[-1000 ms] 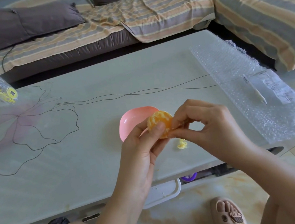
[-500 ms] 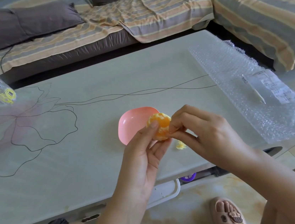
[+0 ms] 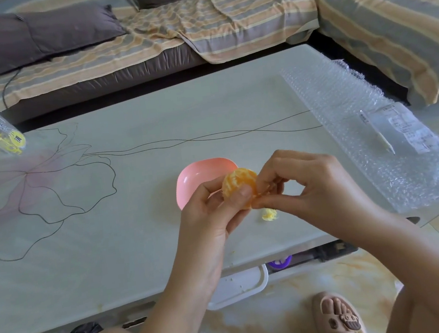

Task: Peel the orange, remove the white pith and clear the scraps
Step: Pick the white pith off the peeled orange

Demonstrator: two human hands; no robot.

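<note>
I judge the peeling done: the left hand (image 3: pixel 213 218) curls round the small, round, bare orange (image 3: pixel 239 187) above the pale table (image 3: pixel 138 231) by the pink plastic dish (image 3: pixel 200 177), the right hand (image 3: pixel 317 184) pinches at its white pith (image 3: pixel 261 194), and the yellowish scrap (image 3: pixel 269 214) awaits clearing.

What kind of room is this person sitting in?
Probably a home living room: a sofa with striped covers and a grey cushion stands behind a low table, and a slippered foot rests on the floor.
</note>
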